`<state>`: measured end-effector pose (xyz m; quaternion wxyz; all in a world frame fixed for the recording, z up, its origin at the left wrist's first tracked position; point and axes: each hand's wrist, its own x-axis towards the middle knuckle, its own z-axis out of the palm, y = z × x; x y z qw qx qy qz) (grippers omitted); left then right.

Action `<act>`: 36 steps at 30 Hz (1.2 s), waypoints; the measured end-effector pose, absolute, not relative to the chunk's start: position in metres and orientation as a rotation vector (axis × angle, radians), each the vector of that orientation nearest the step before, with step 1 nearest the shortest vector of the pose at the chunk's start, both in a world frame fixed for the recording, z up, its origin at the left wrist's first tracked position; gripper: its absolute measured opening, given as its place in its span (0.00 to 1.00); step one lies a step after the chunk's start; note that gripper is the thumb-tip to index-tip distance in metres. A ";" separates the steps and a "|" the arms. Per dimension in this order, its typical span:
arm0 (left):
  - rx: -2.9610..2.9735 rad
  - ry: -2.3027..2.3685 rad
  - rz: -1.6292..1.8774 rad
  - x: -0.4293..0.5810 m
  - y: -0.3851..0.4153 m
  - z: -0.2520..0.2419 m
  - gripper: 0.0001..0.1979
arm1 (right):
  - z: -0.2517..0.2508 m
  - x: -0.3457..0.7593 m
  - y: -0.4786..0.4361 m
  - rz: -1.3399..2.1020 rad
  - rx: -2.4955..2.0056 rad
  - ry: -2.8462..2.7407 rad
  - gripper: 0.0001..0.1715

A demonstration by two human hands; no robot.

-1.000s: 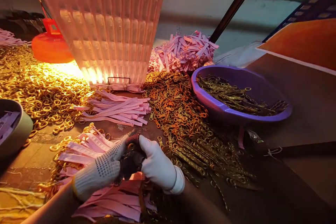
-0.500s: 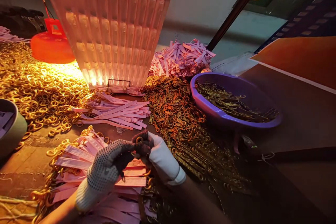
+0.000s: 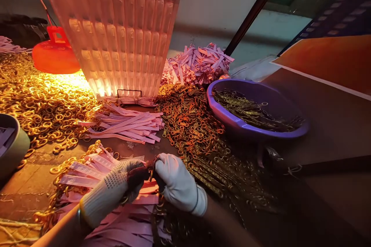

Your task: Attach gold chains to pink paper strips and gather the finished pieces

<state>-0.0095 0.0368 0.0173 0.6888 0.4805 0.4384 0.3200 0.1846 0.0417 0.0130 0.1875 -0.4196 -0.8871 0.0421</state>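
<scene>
My left hand [image 3: 114,187], in a white glove with dark dots and dirty fingertips, is closed in a pinch. Against its fingertips my right hand [image 3: 178,183], in a plain white glove, is closed too. A small brass-coloured ring [image 3: 151,174] shows between the two sets of fingers; whatever else they grip is hidden by the gloves. Just below both hands lies a heap of pink straps [image 3: 127,222] with gold rings at their ends. Beyond the fingers, a bundle of loose pink straps [image 3: 130,123] rests on the table.
Gold rings [image 3: 52,104] are heaped at left under a red lamp [image 3: 56,54]. A ribbed translucent panel [image 3: 116,34] stands behind. Metal chains [image 3: 199,135] spread at right, beside a purple basin [image 3: 214,108] holding more. A round container [image 3: 20,146] sits at the left edge.
My right hand has rolled over so the back of its glove shows, and its fingers have curled. My left hand has turned and lowered slightly. The view has shifted a little.
</scene>
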 end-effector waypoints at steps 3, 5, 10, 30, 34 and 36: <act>1.346 1.062 0.649 -0.011 0.038 0.024 0.21 | 0.020 0.187 0.039 0.059 -1.266 -2.588 0.03; 1.517 1.122 0.590 -0.012 0.039 0.027 0.18 | 0.024 0.185 0.036 0.072 -1.278 -2.605 0.04; 1.161 1.022 0.598 -0.008 0.034 0.025 0.20 | 0.017 0.171 0.022 0.009 -1.381 -2.374 0.10; 2.218 1.747 0.379 0.004 0.251 -0.023 0.14 | 0.009 0.194 0.045 0.831 -1.157 -1.660 0.13; 2.186 1.703 0.489 -0.004 0.231 -0.003 0.14 | 0.011 0.198 0.046 0.761 -1.240 -1.758 0.09; 2.130 1.649 0.522 -0.013 0.213 0.012 0.16 | 0.014 0.198 0.047 0.692 -1.288 -1.834 0.08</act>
